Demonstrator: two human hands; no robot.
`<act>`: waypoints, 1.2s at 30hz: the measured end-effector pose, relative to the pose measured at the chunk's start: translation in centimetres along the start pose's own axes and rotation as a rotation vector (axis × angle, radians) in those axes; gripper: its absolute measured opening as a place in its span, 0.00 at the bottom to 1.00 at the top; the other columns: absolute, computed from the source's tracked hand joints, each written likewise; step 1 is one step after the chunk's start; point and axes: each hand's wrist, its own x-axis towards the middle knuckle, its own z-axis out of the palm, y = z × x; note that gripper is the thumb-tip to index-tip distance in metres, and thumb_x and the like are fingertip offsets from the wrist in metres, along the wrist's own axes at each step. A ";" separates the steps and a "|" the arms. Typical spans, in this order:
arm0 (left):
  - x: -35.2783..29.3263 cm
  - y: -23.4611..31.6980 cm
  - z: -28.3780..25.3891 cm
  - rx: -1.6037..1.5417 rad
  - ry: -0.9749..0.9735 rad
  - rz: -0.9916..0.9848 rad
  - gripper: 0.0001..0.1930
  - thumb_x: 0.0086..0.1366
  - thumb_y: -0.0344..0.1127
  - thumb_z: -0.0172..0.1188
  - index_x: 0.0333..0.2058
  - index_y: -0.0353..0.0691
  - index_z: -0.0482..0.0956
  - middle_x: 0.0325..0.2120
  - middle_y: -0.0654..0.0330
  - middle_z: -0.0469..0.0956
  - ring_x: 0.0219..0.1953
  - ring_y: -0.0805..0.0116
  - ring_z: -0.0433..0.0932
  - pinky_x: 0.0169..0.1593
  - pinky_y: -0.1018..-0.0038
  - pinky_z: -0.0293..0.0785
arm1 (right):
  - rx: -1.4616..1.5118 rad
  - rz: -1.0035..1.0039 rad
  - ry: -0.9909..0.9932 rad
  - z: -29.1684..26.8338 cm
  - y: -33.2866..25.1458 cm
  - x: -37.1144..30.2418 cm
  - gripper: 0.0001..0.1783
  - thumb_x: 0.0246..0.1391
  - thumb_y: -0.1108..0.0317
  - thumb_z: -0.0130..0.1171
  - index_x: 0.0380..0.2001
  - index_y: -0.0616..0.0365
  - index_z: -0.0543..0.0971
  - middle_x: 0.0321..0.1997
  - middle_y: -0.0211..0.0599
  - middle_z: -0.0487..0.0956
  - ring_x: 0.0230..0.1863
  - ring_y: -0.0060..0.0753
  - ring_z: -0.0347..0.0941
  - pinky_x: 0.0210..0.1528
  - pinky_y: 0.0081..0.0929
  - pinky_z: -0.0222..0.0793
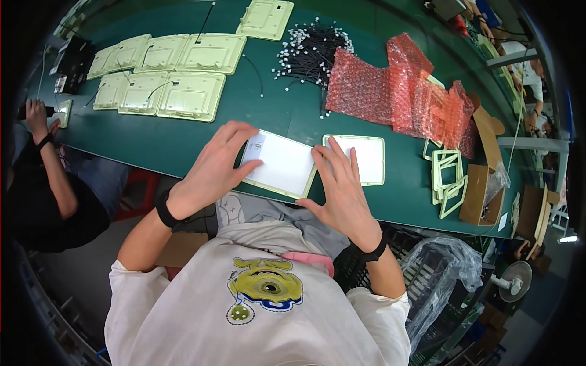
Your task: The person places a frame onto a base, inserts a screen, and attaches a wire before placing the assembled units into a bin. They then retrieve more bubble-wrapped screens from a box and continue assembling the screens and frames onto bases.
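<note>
Green tabletop (278, 113), white panel (284, 166), small printed label (256, 145) beside left fingers (238, 132)

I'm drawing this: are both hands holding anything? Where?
Can't tell if gripped: left hand touches the left end of the framed white panel, right hand its right edge.

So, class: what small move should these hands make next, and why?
Perhaps press lightly along the edges of the white panel: the left hand and right hand flank it, and whether it sits fully in its pale green frame is unclear.
</note>
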 end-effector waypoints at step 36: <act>-0.9 0.3 2.2 0.108 0.097 0.120 0.19 0.60 0.22 0.70 0.50 0.25 0.82 0.54 0.47 0.74 0.49 0.51 0.77 0.51 0.62 0.78 | -0.232 -0.054 -0.041 0.3 -1.1 -0.7 0.46 0.53 0.50 0.75 0.72 0.54 0.72 0.81 0.50 0.59 0.84 0.56 0.49 0.81 0.71 0.38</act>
